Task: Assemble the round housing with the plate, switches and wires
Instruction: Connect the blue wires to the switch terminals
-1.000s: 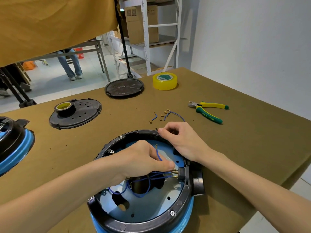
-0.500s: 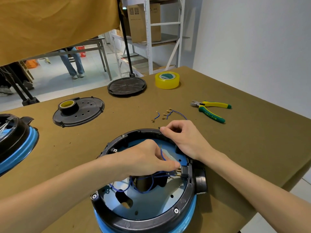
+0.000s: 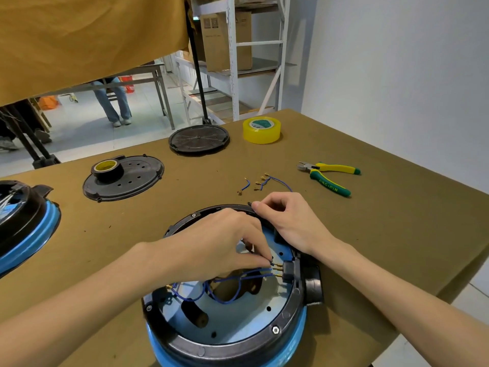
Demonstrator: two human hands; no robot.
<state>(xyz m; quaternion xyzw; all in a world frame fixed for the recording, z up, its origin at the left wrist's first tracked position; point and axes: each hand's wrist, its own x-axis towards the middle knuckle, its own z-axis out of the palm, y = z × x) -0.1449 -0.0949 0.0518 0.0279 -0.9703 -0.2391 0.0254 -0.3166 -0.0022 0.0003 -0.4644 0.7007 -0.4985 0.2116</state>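
Observation:
The round black and blue housing sits at the table's near edge, with a pale metal plate inside. Blue wires loop across the plate to brass terminals on a black switch at the right rim. My left hand reaches into the housing and pinches a blue wire terminal just left of the switch. My right hand lies on the far right rim with its fingers curled, pinching something small and dark that I cannot make out. Loose short blue wires lie on the table beyond it.
Green and yellow pliers lie to the right. A yellow tape roll and a black round cover sit at the back. Another black cover carries a tape roll. A second housing stands at the left edge.
My left hand has shifted slightly right, bringing the wire terminal closer to the switch. My right hand has stayed on the rim. The view has moved a little closer.

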